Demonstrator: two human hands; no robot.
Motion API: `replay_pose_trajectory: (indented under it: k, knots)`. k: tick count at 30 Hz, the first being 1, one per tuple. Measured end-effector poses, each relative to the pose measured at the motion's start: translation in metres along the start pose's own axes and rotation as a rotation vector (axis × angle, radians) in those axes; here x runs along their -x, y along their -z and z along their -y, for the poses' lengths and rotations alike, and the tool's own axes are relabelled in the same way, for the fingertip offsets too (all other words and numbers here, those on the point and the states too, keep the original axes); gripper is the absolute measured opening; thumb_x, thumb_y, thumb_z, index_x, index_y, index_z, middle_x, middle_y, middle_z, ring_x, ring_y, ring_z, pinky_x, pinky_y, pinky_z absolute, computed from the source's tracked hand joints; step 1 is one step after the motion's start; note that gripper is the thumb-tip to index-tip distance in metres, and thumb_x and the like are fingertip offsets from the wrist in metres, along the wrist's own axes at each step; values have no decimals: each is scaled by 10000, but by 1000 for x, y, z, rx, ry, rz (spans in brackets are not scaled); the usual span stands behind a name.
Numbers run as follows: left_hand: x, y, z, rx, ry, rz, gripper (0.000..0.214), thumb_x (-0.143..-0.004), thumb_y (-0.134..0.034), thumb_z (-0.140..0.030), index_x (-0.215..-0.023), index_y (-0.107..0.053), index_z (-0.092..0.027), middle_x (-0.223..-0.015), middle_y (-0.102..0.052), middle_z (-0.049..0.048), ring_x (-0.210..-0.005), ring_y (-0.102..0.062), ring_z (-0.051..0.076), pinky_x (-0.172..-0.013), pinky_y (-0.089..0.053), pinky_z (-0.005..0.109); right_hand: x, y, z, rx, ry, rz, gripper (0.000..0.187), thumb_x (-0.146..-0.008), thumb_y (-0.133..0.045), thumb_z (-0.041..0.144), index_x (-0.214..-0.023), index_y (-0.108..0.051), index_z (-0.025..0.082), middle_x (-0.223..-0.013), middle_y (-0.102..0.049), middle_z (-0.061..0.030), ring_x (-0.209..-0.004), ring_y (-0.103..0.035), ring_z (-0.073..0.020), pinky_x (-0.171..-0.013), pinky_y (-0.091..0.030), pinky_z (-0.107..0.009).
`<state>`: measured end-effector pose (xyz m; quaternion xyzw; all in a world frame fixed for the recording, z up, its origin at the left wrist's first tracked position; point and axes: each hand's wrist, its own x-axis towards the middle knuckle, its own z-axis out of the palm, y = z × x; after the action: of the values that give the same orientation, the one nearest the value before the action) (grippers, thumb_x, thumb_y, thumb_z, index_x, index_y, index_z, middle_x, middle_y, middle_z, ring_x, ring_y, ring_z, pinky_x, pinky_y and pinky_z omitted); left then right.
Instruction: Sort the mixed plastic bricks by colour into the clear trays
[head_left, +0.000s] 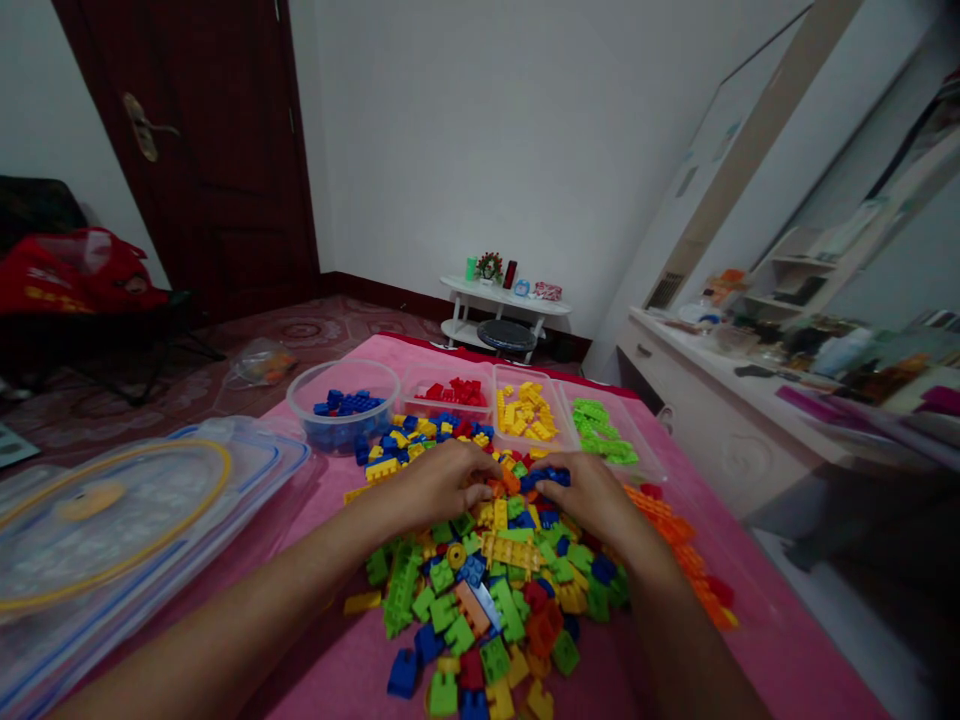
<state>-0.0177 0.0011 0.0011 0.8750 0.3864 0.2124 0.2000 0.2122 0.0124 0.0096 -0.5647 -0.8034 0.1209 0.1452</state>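
A loose heap of plastic building blocks (517, 555) in green, yellow, blue, red and orange spreads across a pink cloth in front of me. At the heap's upper part, my left hand (450, 485) curls its thumb and fingers on an orange building block (511, 482). Just to the right, my right hand (592, 490) has a blue building block (541, 480) in its fingertips. Both hands are close together, and the fingers partly hide the pieces. Behind them stand a round tub (343, 440) of blue blocks and clear trays with red blocks (456, 392), yellow blocks (527, 412) and green blocks (602, 432).
Orange blocks (679, 540) lie in a clear container beside my right forearm. Clear plastic lids (255, 480) with blue edging rest at the left of the pink cloth (382, 355). A white dresser (712, 400) stands to the right, and a low white table (502, 293) by the wall.
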Motion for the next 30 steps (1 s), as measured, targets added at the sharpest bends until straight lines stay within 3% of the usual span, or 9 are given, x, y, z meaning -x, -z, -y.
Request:
replay_pose_trajectory:
  k: [5, 9, 16, 23, 26, 30]
  knots:
    - [1, -5, 2, -56, -41, -24, 272, -807, -545, -209, -1053, -661, -203, -1013, -689, 52, -944, -608, 197, -837, -435, 295, 6, 17, 10, 112, -63, 77, 215, -736, -589, 289, -903, -724, 274, -890, -723, -9, -815, -638, -194, -654, -400, -254]
    - [1, -5, 1, -70, -31, -26, 265, -807, -538, -208, -1042, -660, -210, -999, -689, 44, -923, -612, 195, -809, -437, 288, 12, 18, 15, 129, -101, 56, 273, -741, -598, 294, -991, -707, 291, -960, -713, -13, -864, -633, -198, -688, -398, -257]
    - [1, -4, -2, -58, -26, -17, 267, -783, -549, -180, -1020, -671, -196, -960, -700, 43, -872, -621, 190, -773, -447, 276, 18, 7, 29, 159, -71, 186, 227, -693, -671, 346, -896, -719, 258, -932, -712, -27, -902, -635, -228, -713, -404, -280]
    - [1, -4, -7, -20, -26, -48, 256, -808, -537, -204, -1020, -681, -205, -974, -703, 43, -911, -623, 194, -828, -445, 285, 15, -6, 29, 202, -95, 232, 212, -746, -592, 317, -907, -706, 240, -898, -705, -56, -872, -640, -244, -653, -383, -281]
    - [2, -3, -9, -9, -36, -69, 255, -816, -535, -214, -1024, -682, -204, -966, -701, 45, -909, -619, 197, -832, -444, 296, 13, -5, 24, 183, -87, 197, 152, -730, -587, 276, -831, -691, 228, -826, -695, -38, -789, -628, -204, -598, -345, -252]
    - [2, -4, -14, 69, -20, -91, 261, -813, -549, -229, -1037, -678, -194, -982, -690, 59, -917, -608, 205, -821, -451, 312, 11, 5, 24, 129, -109, 57, 114, -728, -590, 262, -771, -681, 209, -749, -681, -26, -692, -599, -168, -553, -309, -238]
